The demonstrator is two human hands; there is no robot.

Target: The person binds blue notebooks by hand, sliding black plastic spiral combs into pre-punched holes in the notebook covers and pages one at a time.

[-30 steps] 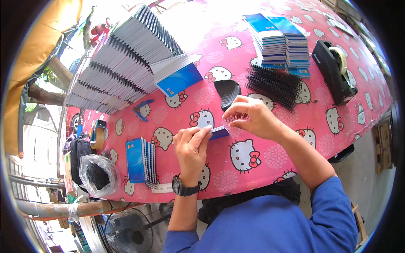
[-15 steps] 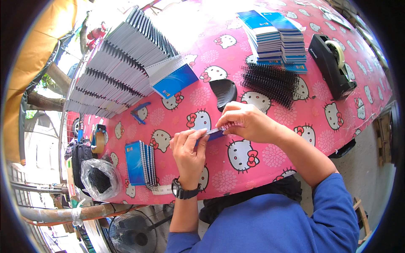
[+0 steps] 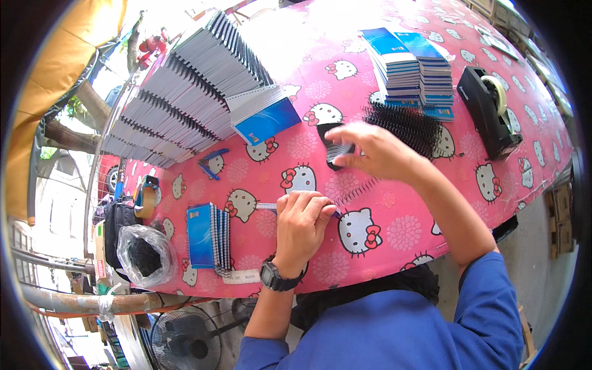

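My left hand [image 3: 302, 225] is closed over a small notebook [image 3: 266, 206] lying near the table's front edge, hiding most of it. A thin spiral binding coil [image 3: 357, 192] sticks out from the notebook's right end, its free end loose. My right hand [image 3: 382, 151], slightly blurred, is over a black curved piece [image 3: 336, 154] with a ridged surface. Its thumb and fingers are apart on either side of that piece, and whether they press on it is hard to see. Beyond this hand lies a pile of black binding coils [image 3: 410, 126].
Coil-bound notebooks [image 3: 185, 92] stand in rows at the far left, with a blue notebook [image 3: 268, 120] against them. Blue notebook stacks [image 3: 401, 68] and a tape dispenser [image 3: 487, 111] are at right. Nearer left are blue notebooks [image 3: 200, 237], blue cutters [image 3: 213, 164] and a plastic bag [image 3: 145, 256].
My right hand has left the coil and moved up and right to the black piece. My left hand has shifted right and now covers the notebook; the coil's free end hangs loose. The view shifted slightly.
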